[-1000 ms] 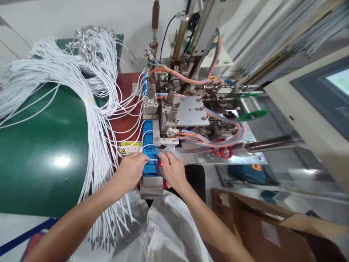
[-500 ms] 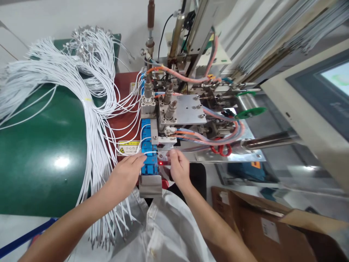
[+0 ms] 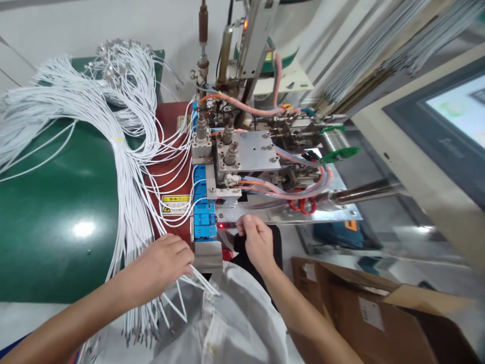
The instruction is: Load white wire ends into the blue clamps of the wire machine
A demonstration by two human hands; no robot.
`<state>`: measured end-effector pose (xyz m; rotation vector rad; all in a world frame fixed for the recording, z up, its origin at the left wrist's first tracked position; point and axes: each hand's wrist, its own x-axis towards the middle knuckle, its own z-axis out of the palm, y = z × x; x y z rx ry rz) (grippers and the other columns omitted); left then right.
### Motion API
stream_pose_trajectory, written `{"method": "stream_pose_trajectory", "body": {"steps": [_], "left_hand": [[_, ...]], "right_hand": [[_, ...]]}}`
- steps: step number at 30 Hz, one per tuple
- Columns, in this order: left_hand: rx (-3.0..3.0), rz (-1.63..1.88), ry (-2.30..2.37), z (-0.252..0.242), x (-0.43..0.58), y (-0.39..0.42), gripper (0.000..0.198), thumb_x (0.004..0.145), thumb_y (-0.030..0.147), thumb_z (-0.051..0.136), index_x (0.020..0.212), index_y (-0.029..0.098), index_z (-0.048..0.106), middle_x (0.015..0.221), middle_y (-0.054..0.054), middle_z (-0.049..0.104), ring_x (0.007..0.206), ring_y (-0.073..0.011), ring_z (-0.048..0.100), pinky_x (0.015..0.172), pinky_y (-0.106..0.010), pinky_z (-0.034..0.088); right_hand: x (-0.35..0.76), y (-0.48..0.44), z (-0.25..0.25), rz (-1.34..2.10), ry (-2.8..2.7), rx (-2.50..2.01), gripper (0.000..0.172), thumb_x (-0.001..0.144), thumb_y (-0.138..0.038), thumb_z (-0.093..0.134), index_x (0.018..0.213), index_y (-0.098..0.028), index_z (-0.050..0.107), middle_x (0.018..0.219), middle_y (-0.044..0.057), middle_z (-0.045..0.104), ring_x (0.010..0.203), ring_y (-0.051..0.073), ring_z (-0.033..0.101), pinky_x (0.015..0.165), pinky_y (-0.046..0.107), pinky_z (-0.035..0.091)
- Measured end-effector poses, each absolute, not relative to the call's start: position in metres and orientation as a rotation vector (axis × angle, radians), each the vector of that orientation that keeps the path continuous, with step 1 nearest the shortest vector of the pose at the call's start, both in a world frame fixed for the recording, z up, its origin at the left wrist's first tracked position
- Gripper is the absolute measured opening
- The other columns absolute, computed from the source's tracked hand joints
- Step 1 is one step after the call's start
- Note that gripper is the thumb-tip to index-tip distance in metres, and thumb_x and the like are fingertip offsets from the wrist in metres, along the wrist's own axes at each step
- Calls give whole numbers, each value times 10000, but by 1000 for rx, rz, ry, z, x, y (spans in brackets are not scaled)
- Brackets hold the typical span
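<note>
My left hand (image 3: 162, 263) is closed around a few white cables (image 3: 202, 283), whose ends stick out past its fingers over my lap. More white cables (image 3: 123, 202) hang in a thick bundle beside and behind it. To the right, my right hand (image 3: 257, 242) has its thumb and fingers pressed together near the machine's front edge; anything pinched there is too small to make out. Between and beyond the hands runs a row of blue clamp blocks (image 3: 204, 218), with single cables leading into several of them. The frontmost block holds no visible cable.
A metal end plate (image 3: 207, 255) closes the blue row near my lap. Pneumatic cylinders and a flat metal plate (image 3: 252, 151) stand behind it. A green mat (image 3: 56, 227) lies left, a screen panel (image 3: 447, 116) juts in at right, and a cardboard box (image 3: 364, 313) sits below.
My left hand has moved from the blue blocks down toward my lap and now grips cables. The cable it was at now sits farther back. My right hand has shifted slightly right and down.
</note>
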<state>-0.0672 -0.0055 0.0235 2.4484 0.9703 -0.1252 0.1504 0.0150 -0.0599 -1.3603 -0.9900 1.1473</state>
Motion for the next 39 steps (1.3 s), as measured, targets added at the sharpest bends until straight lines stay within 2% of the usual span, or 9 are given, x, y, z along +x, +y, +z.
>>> {"method": "stream_pose_trajectory", "body": {"steps": [5,12,15,17,22,26,32,35,39], "left_hand": [[2232,56,976,30,-60,6,193,905,196,432,879,200,624,856,-5,626,792,-131,562,713,-240,412],[1909,42,1289,34,-56,10,178,881,267,467,859,237,641,831,46,681,731,-114,610,668,-205,406],[1858,36,1355,31,-55,11,176,869,293,474,853,238,640,797,53,682,698,-118,604,641,-210,397],[1821,33,1348,29,-58,12,169,852,293,492,827,232,648,768,50,677,681,-118,598,632,-209,399],[1673,201,1372,25,-67,12,172,849,294,481,810,197,617,766,25,659,687,-117,593,635,-205,439],[1715,293,1401,21,-58,5,172,869,258,443,900,198,602,767,9,662,683,-128,607,624,-226,472],[1840,513,1353,9,-24,-6,343,854,223,479,1192,224,537,953,-26,692,792,-144,648,746,-272,520],[1824,704,1396,2,-14,-7,292,854,205,466,1109,197,609,928,-42,702,713,-134,658,711,-262,538],[1605,738,1477,0,-12,-4,209,832,227,523,972,187,674,747,-10,695,596,-112,634,612,-216,535]], "right_hand": [[159,2,-54,1223,-1044,-1262,378,833,-444,504,578,-171,558,536,-10,492,520,108,450,508,234,375],[169,-21,-39,1284,-1324,-918,389,831,-503,475,812,-172,679,579,31,562,533,148,512,506,283,416],[169,-21,-24,1109,-1522,-928,100,791,-258,600,755,-186,658,611,32,601,565,143,551,528,266,438],[172,-20,-17,1091,-1628,-908,94,787,-170,592,717,-180,653,625,37,621,581,135,567,542,251,447],[183,-18,-17,1366,-1758,-806,165,790,-250,600,655,-172,653,533,4,579,485,103,509,477,216,410],[177,-15,-20,1162,-1518,-1092,146,756,-275,638,869,-191,678,688,39,632,580,139,566,509,244,456],[150,-1,-12,1100,-1565,-1143,107,785,-201,585,737,-199,681,687,32,659,628,144,606,597,261,485],[141,-2,-14,1145,-1366,-1209,153,825,-232,529,778,-189,668,728,35,658,661,148,608,613,271,488],[133,-9,-20,1043,-1171,-1295,115,810,-230,546,800,-193,655,761,34,641,690,147,596,607,261,478]]}}
